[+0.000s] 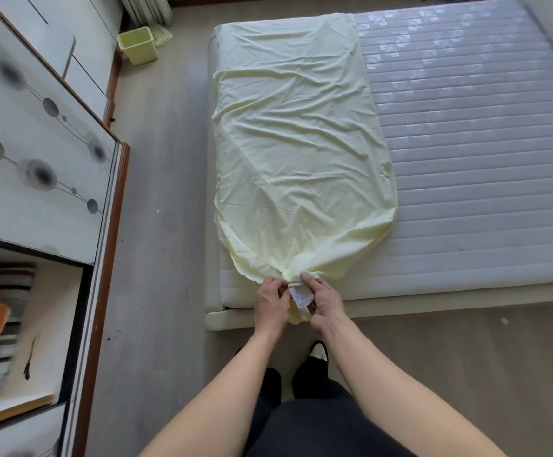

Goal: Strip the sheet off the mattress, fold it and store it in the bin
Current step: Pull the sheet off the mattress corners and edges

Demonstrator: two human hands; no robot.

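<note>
**Sheet gathered at the foot of the bed, fold at risk of skewing**

The sheet (301, 143) is lying folded lengthwise along the left side of the mattress (483, 143), its near end bunched where the left hand (270, 301) and right hand (323, 300) are both pinching it. Pulling from one gathered point is likely dragging the layers askew or onto the floor (163, 192). The bin (137, 44) is standing well apart, beside the wardrobe (37, 143).
</note>
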